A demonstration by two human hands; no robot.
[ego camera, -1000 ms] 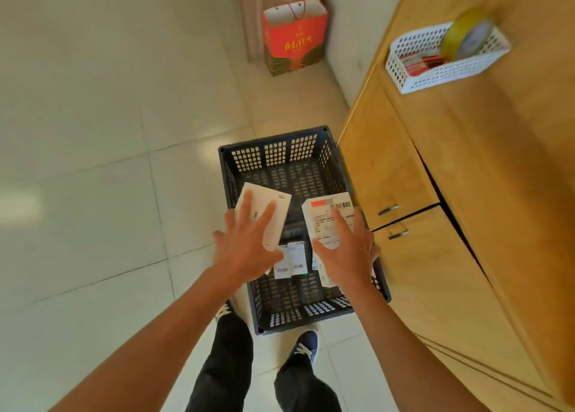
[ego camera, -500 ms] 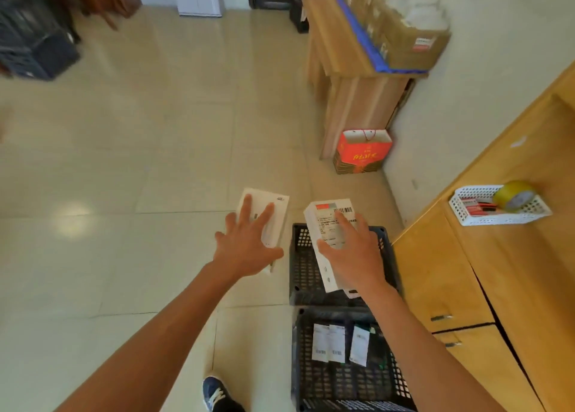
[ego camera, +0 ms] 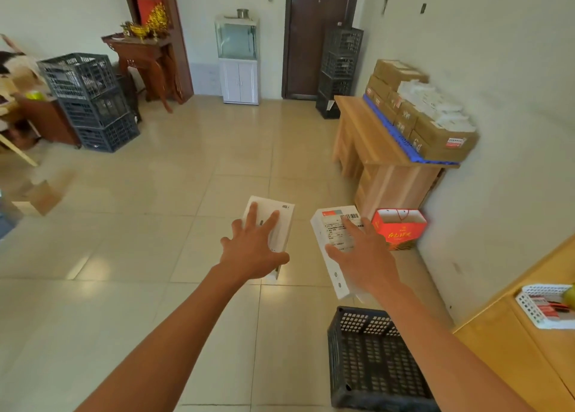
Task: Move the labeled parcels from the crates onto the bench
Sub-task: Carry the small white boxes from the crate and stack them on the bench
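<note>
My left hand (ego camera: 253, 249) holds a white box parcel (ego camera: 281, 217) from above, fingers spread over its top and thumb at its lower edge. My right hand (ego camera: 362, 259) holds a second white parcel (ego camera: 334, 234) that carries a shipping label with a barcode. Both parcels are lifted in the air over the tiled floor. A black plastic crate (ego camera: 373, 362) stands on the floor below my right forearm. A wooden bench (ego camera: 364, 131) stands ahead on the right against the wall.
Cardboard boxes (ego camera: 429, 131) fill the back of the bench top. A red paper bag (ego camera: 399, 228) sits on the floor by the bench. A wooden cabinet (ego camera: 513, 349) with a white basket (ego camera: 535, 309) is at right. Stacked black crates (ego camera: 90, 100) stand at far left.
My view has risen from the crate to the room. Both hands have lifted their parcels out of the crate and carry them forward, toward the bench.
</note>
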